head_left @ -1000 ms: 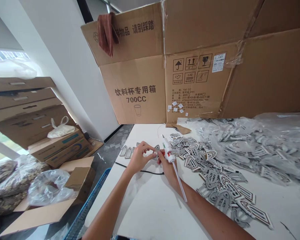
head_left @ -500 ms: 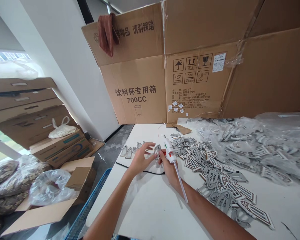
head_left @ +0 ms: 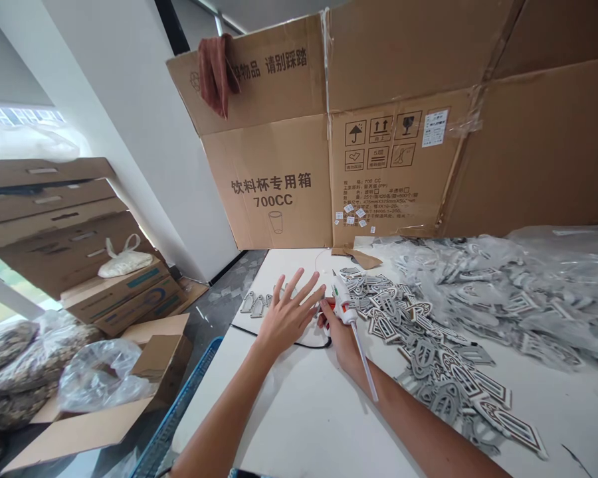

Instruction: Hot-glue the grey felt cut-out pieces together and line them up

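The glue gun (head_left: 343, 300) is white with red and green accents; the flat pieces (head_left: 451, 365) are grey and white, some outlined in dark brown; the table (head_left: 299, 411) is white, the cable (head_left: 243, 329) black; the cardboard (head_left: 279, 149) is brown with black print, the cloth (head_left: 213, 76) reddish-brown, the basket (head_left: 182, 402) blue.

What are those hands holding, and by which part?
The right hand grips the glue gun by its red handle; the left hand is spread, nothing visibly held.

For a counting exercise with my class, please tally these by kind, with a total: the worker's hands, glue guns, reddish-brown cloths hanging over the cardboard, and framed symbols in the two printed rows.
Hands (left hand, right hand): 2
Glue gun: 1
Reddish-brown cloth: 1
Framed symbols: 6
Total: 10
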`<act>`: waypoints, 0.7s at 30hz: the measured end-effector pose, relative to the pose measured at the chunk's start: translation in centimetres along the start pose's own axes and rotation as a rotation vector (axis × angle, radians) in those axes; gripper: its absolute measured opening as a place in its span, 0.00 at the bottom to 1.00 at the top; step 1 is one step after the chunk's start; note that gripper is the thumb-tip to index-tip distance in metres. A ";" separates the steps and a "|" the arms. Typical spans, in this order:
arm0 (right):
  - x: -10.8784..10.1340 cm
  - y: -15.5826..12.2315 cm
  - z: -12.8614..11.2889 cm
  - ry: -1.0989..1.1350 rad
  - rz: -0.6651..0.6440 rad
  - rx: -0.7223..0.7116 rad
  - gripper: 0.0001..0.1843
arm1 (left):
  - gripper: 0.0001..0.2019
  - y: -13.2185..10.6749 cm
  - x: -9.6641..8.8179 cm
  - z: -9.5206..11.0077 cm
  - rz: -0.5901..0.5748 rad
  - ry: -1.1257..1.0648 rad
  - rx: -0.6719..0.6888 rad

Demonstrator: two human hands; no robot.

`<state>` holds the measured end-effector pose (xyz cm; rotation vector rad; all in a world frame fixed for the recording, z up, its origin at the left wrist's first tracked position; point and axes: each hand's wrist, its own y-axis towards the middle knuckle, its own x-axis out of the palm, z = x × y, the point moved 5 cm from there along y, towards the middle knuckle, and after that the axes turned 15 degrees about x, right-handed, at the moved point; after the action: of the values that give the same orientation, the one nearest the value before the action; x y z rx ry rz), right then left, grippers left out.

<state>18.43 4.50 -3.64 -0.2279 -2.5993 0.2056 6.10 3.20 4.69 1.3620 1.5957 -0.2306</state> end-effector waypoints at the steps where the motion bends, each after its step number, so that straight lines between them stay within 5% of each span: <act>1: 0.0 -0.1 -0.1 -0.001 0.001 0.001 0.32 | 0.28 0.0 0.0 0.0 0.002 0.006 0.004; 21: 0.0 0.1 0.0 -0.010 -0.008 -0.048 0.25 | 0.19 -0.4 0.6 -0.3 0.094 -0.278 -0.095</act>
<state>18.47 4.59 -3.72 -0.2342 -2.6167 0.1421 5.65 3.67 4.18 1.2677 1.2929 -0.2712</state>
